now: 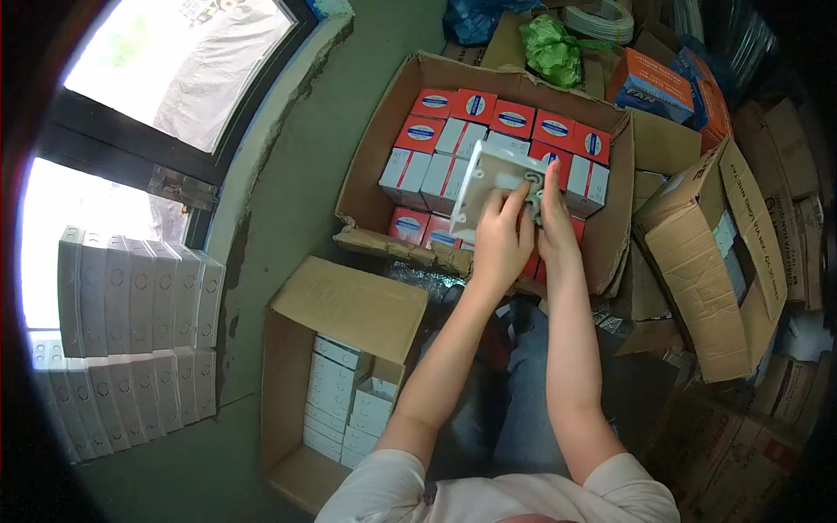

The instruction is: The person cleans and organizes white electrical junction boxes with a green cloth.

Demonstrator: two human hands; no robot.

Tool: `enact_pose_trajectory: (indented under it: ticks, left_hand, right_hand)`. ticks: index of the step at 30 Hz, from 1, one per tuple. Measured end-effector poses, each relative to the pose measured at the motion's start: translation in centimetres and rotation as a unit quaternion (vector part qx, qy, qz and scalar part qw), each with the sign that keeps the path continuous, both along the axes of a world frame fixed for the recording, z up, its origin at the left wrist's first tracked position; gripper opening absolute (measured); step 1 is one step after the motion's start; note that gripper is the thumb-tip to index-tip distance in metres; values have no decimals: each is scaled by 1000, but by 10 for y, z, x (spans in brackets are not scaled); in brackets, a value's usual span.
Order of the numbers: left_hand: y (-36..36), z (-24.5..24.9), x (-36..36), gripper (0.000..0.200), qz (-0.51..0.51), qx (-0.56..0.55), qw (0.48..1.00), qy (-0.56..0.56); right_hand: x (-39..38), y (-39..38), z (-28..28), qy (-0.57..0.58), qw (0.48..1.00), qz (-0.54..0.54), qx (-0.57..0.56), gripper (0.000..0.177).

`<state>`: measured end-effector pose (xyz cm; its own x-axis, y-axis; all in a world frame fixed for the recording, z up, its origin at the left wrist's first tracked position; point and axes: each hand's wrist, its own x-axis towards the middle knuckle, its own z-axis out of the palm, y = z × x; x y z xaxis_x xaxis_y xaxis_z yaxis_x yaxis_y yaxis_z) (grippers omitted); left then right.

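A white plastic electrical box [487, 185] is held up, tilted with its open side toward me, above a carton. Small grey-green fittings [534, 202] show at its right end, between my hands. My left hand [503, 237] grips the box's near edge, its fingers bent over the inside toward the fittings. At the right end, my right hand [555, 212] is closed around the box and the fittings, fingers pointing up. My palms and hand undersides are hidden. Behind the box, red-and-white small boxes [420, 133] fill the large open carton [362, 166] in rows.
Stacks of white electrical boxes [131, 301] stand at left by the window. An open carton [288, 383] beside my legs holds more white boxes [330, 383]. At right are an open carton [697, 279] and orange-blue boxes [654, 83]; a green plastic bag [551, 48] lies behind.
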<state>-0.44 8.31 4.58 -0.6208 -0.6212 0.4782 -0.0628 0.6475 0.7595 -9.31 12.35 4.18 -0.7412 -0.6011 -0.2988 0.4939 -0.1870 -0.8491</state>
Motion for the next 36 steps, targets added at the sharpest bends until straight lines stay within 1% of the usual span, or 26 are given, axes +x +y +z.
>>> enact_pose_trajectory:
  ticks: [2, 3, 6, 7, 10, 11, 13, 14, 15, 16, 18, 21, 24, 27, 30, 33, 34, 36]
  left_hand:
    - [-5, 3, 3, 30, -40, 31, 998, -23]
    - [-7, 2, 6, 30, -54, -18, 997, -56]
    - [-5, 0, 5, 33, -73, -58, 993, -70]
    - [-4, -2, 5, 33, -71, -33, 994, -73]
    - [-5, -10, 4, 31, -49, 179, 982, -41]
    - [-10, -16, 2, 31, -35, 159, 987, -13]
    - [-14, -29, 4, 33, -12, 234, 972, 5]
    - [-16, -27, 5, 34, -1, 270, 963, 13]
    - [-17, -27, 6, 37, -8, 301, 953, 12]
    - [-18, -26, 7, 37, -22, 311, 950, 19]
    - [-20, -20, 7, 38, -51, 328, 943, 32]
    - [-19, -17, 8, 37, -49, 235, 970, 43]
    - [-18, -17, 9, 34, -21, 193, 980, 46]
    - [-16, -19, 7, 32, 24, 156, 985, 70]
    - [-19, -19, 5, 32, 64, 178, 974, 121]
    - [-20, -16, 8, 36, 54, 304, 938, 156]
    - [-20, -14, 10, 38, 52, 345, 922, 166]
    - [-20, -11, 10, 38, 39, 345, 923, 168]
  right_hand:
    - [-12, 4, -5, -50, 998, 0, -41, 76]
    - [-17, 6, -8, -75, 995, -1, -61, 76]
    - [-16, 9, -5, -49, 993, -78, -70, 76]
    - [-16, 8, -5, -49, 994, -96, -30, 72]
    - [-12, 5, -13, 126, 990, -43, 38, 68]
    - [-10, -1, -15, 141, 989, -14, 35, 59]
    - [-4, -5, -18, 164, 983, 55, 64, 56]
    - [-2, -6, -18, 175, 978, 88, 78, 55]
    - [-3, -8, -20, 173, 975, 92, 103, 57]
    - [-5, -9, -22, 171, 972, 96, 127, 60]
    - [-2, -13, -18, 171, 973, 71, 136, 64]
    - [6, -16, -10, 170, 977, 49, 122, 68]
    - [8, -17, -5, 127, 985, 56, 104, 68]
    - [15, -18, 5, 79, 991, 27, 102, 66]
    - [15, -21, 1, 84, 995, -20, 51, 65]
    - [13, -17, 1, 136, 989, -22, 60, 64]
    - [13, -16, 0, 134, 988, -28, 75, 63]
    - [12, -18, -2, 131, 985, -40, 104, 61]
